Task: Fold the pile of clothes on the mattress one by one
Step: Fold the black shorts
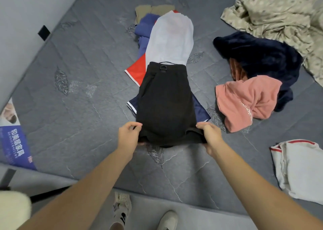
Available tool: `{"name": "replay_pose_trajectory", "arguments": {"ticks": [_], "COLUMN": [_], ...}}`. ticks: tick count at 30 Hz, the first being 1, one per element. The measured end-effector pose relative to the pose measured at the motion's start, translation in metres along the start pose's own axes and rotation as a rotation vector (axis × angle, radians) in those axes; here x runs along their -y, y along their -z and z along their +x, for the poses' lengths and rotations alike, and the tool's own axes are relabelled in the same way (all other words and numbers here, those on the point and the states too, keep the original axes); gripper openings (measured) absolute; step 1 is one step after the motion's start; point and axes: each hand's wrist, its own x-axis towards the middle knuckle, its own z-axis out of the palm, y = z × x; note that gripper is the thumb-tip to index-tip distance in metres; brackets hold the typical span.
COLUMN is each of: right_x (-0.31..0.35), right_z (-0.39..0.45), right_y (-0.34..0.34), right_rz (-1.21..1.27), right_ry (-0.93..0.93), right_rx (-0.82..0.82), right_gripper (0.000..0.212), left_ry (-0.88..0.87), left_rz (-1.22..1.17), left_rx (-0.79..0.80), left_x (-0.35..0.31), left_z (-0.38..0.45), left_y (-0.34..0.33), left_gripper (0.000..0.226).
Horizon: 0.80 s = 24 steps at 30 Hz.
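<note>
A black pair of shorts lies flat in the middle of the grey mattress, waistband away from me. My left hand pinches its near left corner and my right hand grips its near right corner. Under the shorts lie navy shorts with white stripes, a red garment, a pale white garment, a blue one and a khaki one. To the right sits a loose pile: a pink garment and a dark navy fleece.
A crumpled floral sheet fills the far right corner. A white garment with red trim lies at the near right. A printed blue label hangs on the mattress's left edge. My shoes show below the near edge.
</note>
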Motion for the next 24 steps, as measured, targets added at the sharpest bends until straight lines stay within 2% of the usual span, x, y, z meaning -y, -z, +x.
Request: {"name": "replay_pose_trajectory", "arguments": {"ticks": [3,6,12,13,15,17,19,20,22,24], "right_x": [0.054,0.100,0.168,0.174,0.177,0.160,0.130,0.116,0.095,0.086], "right_z": [0.025,0.057,0.118,0.125,0.130,0.130,0.132,0.134,0.142,0.152], "right_y": [-0.025,-0.053,-0.112,-0.120,-0.132,-0.137,-0.138,-0.138,-0.139,-0.139], "right_rz": [0.080,0.158,0.243,0.273,0.262,-0.009,-0.464,-0.661,-0.887,-0.902], "right_ry": [-0.068,-0.055,0.036,0.053,0.112,0.297,0.519,0.569,0.557,0.460], "right_rx": [0.032,0.064,0.069,0.123,0.244,0.181,0.078,0.061,0.012,-0.110], "right_gripper": [0.016,0.013,0.009,0.013,0.038,0.061,0.066,0.067,0.075,0.088], "left_ry": [0.082,0.129,0.078,0.034,-0.043,-0.172,-0.326,-0.331,-0.231,-0.103], "left_rz": [-0.098,-0.180,-0.273,-0.276,-0.242,-0.048,0.288,0.431,0.570,0.486], "left_rx": [0.017,0.000,0.047,0.100,0.228,0.274,0.282,0.282,0.230,0.149], "left_x": [-0.049,-0.093,-0.161,-0.169,-0.176,-0.166,-0.142,-0.129,-0.111,-0.101], "left_z": [0.038,0.090,0.178,0.188,0.200,0.209,0.218,0.223,0.227,0.232], "left_y": [-0.016,-0.034,-0.071,-0.076,-0.078,-0.076,-0.074,-0.074,-0.078,-0.083], "left_gripper": [0.012,0.017,0.021,0.025,0.045,0.066,0.079,0.085,0.091,0.079]}}
